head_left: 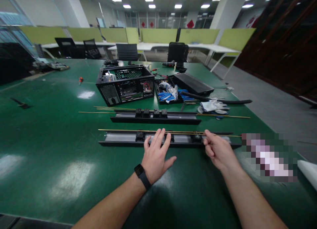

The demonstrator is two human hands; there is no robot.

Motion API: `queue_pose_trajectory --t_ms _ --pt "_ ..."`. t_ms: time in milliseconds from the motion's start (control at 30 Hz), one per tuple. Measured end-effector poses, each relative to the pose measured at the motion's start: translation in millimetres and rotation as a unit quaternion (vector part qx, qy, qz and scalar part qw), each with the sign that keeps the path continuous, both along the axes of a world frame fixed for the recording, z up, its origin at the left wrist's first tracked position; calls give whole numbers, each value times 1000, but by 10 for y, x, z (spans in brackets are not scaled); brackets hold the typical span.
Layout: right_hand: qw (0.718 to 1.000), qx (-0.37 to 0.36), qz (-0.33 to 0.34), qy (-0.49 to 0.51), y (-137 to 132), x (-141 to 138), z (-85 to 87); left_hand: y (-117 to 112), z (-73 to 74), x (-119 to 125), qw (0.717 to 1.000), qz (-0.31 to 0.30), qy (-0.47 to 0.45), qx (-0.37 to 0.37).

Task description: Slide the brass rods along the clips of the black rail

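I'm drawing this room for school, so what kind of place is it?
Probably an office used as a workshop. Behind are white desks with yellow-green dividers; on the green table in front sit an open computer case and work gloves.

Your surface [49, 130] is deep green, broken by whitish patches of glare. The near rail [121, 137] in front of you is black along its edge and silvery grey inside, its blocks [140, 136] black, and the thin rods [123, 130] over it are brassy gold. Your watch [139, 170] is black. Farther off, you see a black computer case [108, 93] with a perforated pattern, white and blue gloves [213, 106], black chairs [176, 51], yellow-green partitions [158, 35] and a grey floor [267, 113].
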State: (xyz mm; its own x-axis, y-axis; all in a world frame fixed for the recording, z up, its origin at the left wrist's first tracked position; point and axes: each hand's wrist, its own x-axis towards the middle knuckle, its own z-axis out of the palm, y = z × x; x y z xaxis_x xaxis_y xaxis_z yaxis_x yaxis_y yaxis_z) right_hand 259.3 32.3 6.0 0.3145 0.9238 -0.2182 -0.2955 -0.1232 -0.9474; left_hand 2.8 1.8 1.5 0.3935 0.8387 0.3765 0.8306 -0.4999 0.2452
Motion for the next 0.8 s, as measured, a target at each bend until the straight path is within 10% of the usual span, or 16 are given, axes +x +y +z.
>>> queue_pose_trajectory --t_ms 800 --pt "1000 -6 10 20 8 40 -1 -5 3 1 1000 -1 5 0"
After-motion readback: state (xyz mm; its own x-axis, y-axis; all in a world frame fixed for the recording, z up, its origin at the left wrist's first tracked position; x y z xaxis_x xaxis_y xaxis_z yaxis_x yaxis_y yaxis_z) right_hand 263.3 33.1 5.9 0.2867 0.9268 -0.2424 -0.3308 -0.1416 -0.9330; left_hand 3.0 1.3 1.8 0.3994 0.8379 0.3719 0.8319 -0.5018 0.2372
